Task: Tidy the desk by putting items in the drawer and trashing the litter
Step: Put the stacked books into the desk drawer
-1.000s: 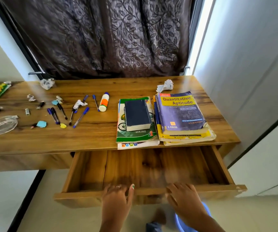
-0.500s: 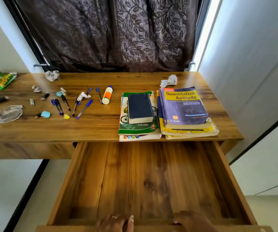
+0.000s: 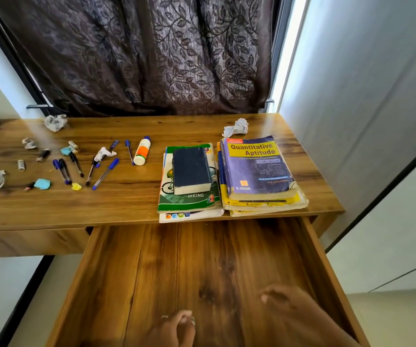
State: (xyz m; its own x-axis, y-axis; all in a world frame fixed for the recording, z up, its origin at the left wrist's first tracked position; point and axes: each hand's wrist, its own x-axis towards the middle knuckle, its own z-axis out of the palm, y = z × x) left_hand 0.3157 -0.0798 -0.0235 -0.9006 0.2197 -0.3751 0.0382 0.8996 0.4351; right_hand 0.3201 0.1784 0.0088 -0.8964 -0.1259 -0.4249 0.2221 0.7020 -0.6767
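Over the open drawer, the left hand has loosely curled fingers and holds nothing. The right hand is blurred, fingers relaxed, empty. Pens and paper wads lie on the desk, wads near its back edge.

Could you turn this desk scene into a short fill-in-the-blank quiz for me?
1. The drawer under the desk is pulled ____.
2. The purple book is titled Quantitative ____.
3. The small dark blue book lies on a green book that reads ____.
4. The glue bottle lies on its ____.

Missing words: open; Aptitude; BIKING; side
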